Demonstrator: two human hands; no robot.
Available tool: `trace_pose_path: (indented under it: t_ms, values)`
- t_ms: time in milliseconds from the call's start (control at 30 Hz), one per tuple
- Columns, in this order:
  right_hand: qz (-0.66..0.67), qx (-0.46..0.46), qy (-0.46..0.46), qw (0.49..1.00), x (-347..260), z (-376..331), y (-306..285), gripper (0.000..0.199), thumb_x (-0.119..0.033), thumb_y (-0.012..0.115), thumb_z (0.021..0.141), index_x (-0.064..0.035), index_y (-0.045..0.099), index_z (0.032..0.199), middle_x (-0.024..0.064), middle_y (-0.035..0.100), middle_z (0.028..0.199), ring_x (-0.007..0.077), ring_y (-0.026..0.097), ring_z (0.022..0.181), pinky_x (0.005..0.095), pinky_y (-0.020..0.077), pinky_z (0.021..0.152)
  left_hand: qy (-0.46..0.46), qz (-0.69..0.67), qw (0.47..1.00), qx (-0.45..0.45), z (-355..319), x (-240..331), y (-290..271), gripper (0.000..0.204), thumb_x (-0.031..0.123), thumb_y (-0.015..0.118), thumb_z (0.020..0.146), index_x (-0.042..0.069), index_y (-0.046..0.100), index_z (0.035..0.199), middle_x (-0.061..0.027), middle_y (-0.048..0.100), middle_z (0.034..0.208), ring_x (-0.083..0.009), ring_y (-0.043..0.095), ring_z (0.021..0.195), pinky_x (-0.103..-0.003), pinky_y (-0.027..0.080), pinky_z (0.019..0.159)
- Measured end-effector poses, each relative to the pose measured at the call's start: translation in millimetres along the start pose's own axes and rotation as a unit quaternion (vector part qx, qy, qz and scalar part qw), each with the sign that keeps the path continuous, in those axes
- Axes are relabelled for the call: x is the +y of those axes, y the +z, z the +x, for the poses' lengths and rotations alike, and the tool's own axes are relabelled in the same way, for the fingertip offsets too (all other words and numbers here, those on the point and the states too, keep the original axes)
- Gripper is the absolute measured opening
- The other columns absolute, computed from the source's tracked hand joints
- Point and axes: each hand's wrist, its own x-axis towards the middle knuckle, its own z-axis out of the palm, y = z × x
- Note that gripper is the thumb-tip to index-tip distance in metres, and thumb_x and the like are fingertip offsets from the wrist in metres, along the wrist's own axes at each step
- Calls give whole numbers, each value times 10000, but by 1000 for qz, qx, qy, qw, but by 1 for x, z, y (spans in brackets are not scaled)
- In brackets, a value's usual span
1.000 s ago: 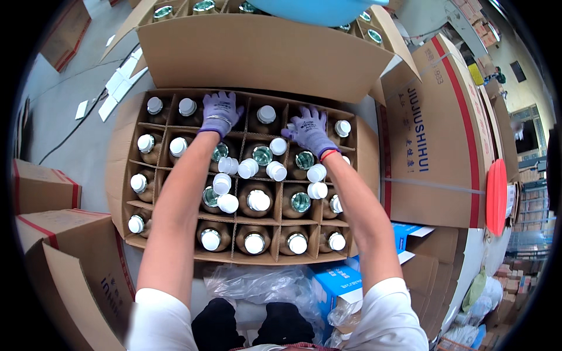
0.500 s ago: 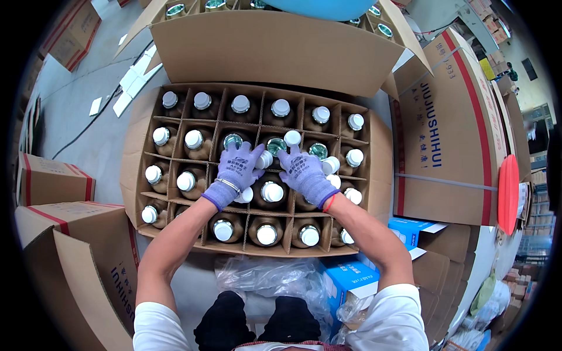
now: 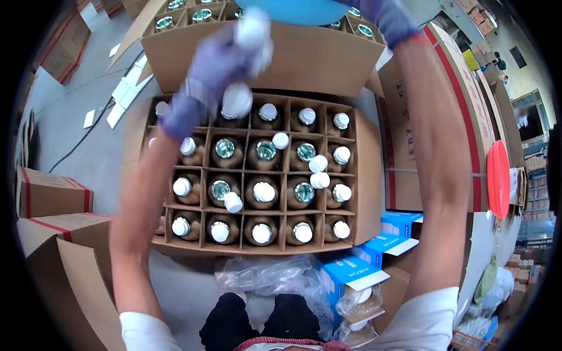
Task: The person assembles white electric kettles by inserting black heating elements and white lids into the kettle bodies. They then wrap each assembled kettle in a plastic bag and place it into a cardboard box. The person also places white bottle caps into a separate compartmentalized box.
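Observation:
Both my hands wear purple gloves. My left hand [image 3: 216, 67] is raised over the far left of the open carton [image 3: 367, 175], blurred, its fingers closed round white bottle caps [image 3: 253, 29]. Beyond the carton, my right hand [image 3: 389, 20] is beside a blue basin [image 3: 307, 13]; its fingers are cut off by the top edge. In the carton's cardboard compartments stand bottles, most with white caps. Several have bare silvery-green mouths, such as one bottle [image 3: 225, 148] in the second row. Loose caps lie among them, including one cap [image 3: 280, 140] and another cap [image 3: 233, 202].
A second carton [image 3: 257, 61] of uncapped bottles stands beyond, its flap upright. A tall carton [image 3: 433, 123] is at the right, with a red disc [image 3: 499, 178] beside it. Blue boxes [image 3: 351, 272] and clear plastic film [image 3: 263, 275] lie near my feet; open cartons [image 3: 76, 257] stand left.
Both hands have left the carton's middle and moved away from me, the left toward the far left and the right toward the basin. Caps rose with the left hand. The view has shifted slightly.

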Motion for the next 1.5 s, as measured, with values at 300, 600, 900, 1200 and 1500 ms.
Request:
trace_pose_path:
  t_ms: [300, 600, 900, 1200, 1500]
  values:
    - [-514, -85, -138, 843, 171, -186, -32, 490, -343, 656, 870, -36, 565, 1242, 201, 596, 1126, 356, 609, 1054, 444, 516, 883, 317, 409, 854, 54, 19, -11, -3, 398, 320, 659, 894, -4, 617, 1123, -151, 655, 1011, -299, 648, 916, -401, 523, 846]
    - [-627, -146, 208, 737, 248, -270, -30, 547, -365, 725, 788, -95, 498, 1206, 199, 546, 1161, 378, 636, 1003, 465, 538, 840, 46, 570, 817, -80, -142, -158, 39, 421, 262, 646, 861, 73, 595, 1234, -161, 599, 1211, -343, 579, 1110, -438, 464, 963]
    - [-475, -122, -74, 868, 213, -282, 17, 585, -395, 742, 751, -79, 549, 1203, 156, 571, 1094, 337, 596, 1009, 440, 517, 842, -181, 123, 976, 16, -129, -174, 62, 522, 296, 691, 918, 5, 525, 1318, -74, 645, 1097, -161, 629, 940, -277, 533, 819]
    - [-651, -254, 86, 710, 231, -301, -30, 405, -325, 723, 801, -138, 580, 1130, 137, 580, 1071, 309, 597, 1023, 429, 513, 862, -34, 755, 649, -92, -137, -164, -38, 475, 329, 612, 886, 91, 553, 1293, -133, 620, 1093, -311, 567, 1045, -445, 441, 911]
    - [-726, -273, 91, 625, 234, -336, 16, 614, -532, 637, 857, -78, 522, 1255, 110, 584, 1063, 265, 615, 997, 395, 518, 792, -121, 744, 654, -56, -106, -208, -36, 343, 308, 640, 841, 87, 621, 1102, -130, 574, 1152, -314, 541, 1082, -482, 431, 903]
